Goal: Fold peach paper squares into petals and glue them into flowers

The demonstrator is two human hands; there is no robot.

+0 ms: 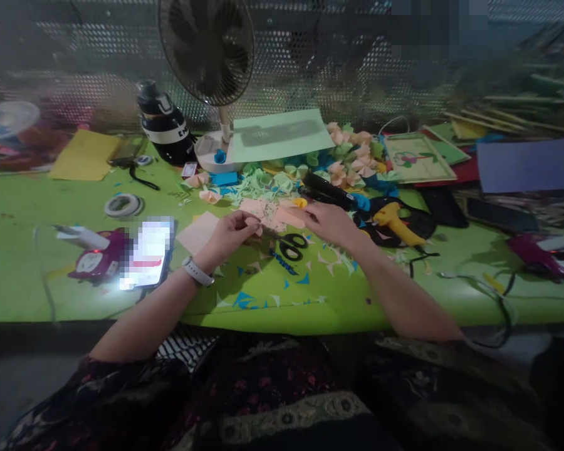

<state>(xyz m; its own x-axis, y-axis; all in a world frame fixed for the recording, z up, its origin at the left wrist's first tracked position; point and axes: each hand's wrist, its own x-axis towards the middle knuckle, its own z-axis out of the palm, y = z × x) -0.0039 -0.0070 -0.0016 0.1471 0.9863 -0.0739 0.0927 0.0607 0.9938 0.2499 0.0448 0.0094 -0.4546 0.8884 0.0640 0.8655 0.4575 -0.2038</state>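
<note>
My left hand [230, 237], with a pale watch strap at the wrist, pinches a small folded piece of peach paper [252, 227] between thumb and fingers. Across from it, my right hand [331, 224] has curled fingers closed on the edge of a flat peach paper piece [290, 217]. Between the hands lie scissors [292, 246] with black handles, their blades partly hidden by paper and shadow. Small peach scraps [266, 213] are scattered just beyond them. A larger pale peach sheet [197, 233] rests by my left wrist, partly covered by the hand.
Behind my hands are heaped green and peach paper shapes [348, 156], a black stapler [326, 191], a fan [207, 44] and a black bottle [167, 128]. A yellow glue gun [399, 224] lies right. Left are a lit phone [148, 254] and a tape roll [122, 205].
</note>
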